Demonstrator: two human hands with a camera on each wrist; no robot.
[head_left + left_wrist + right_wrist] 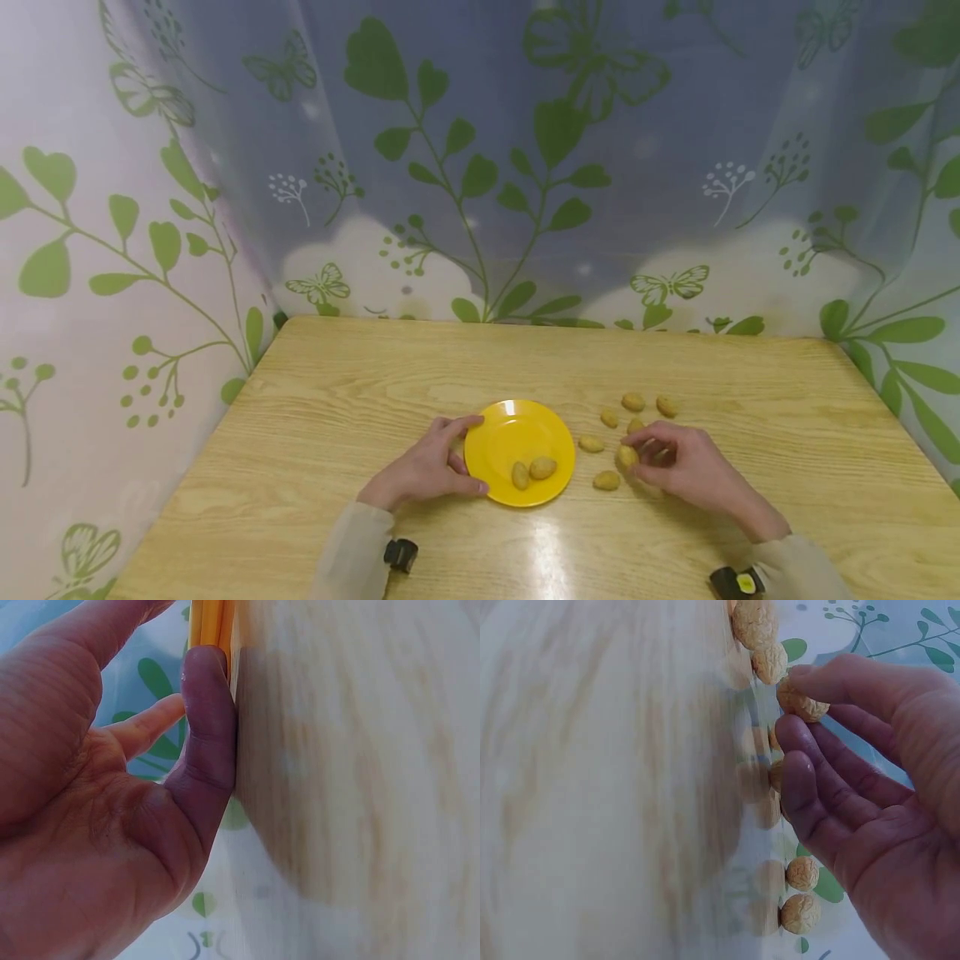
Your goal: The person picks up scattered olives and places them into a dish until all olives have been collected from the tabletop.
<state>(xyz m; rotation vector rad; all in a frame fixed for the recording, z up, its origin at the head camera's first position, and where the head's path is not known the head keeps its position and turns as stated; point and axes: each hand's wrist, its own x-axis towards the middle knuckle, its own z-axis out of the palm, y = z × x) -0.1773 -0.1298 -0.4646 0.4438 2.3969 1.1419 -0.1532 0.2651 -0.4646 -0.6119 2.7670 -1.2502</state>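
A yellow plate [517, 414] lies on the table with two walnuts, one of them the walnut [543, 467], near its front rim. My left hand [431, 468] holds the plate's left edge, thumb toward the front and forefinger toward the back; in the left wrist view the thumb [210, 712] meets the rim. To the right of the plate, my right hand [686, 467] pinches a tan, wrinkled walnut [802, 701] between thumb and fingertips. Several loose walnuts lie around that hand, among them one walnut [606, 480] in front and another walnut [633, 402] behind. The fingers partly hide one.
The wood-grain table [420, 358] runs back to a hanging patterned curtain [480, 167], which also covers the left side. Dark bands with small devices sit on both wrists, such as the left wristband [401, 554].
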